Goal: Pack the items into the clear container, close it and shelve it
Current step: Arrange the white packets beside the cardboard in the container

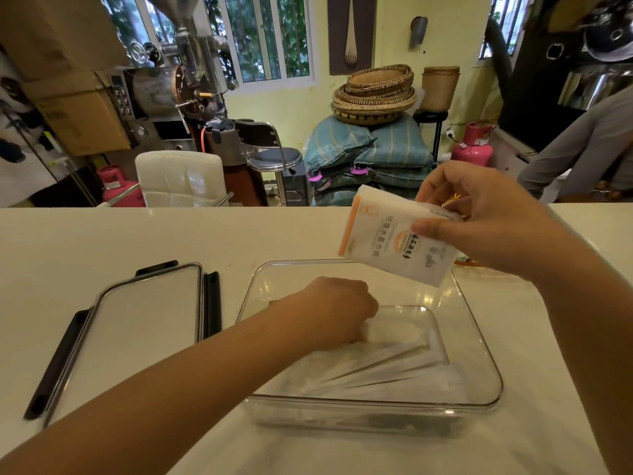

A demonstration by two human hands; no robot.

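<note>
A clear rectangular container point(479, 341) stands open on the white counter in front of me. Several long thin white wrapped sticks point(383, 365) lie fanned on its floor. My left hand point(337, 310) reaches down inside the container, fingers curled at the sticks' near ends; whether it grips them is hidden. My right hand point(493, 221) holds a white tissue packet with an orange edge point(387, 240) tilted above the container's far right corner, pinched between thumb and fingers. The container's lid point(137, 323), clear with black clip flaps, lies flat to the left.
The white counter point(102, 241) runs wide to the far edge. A small orange-and-green item point(464, 260) peeks out behind the packet. Another person's grey sleeve point(582, 145) is at the far right. Beyond the counter are chairs, sacks, baskets and a roasting machine.
</note>
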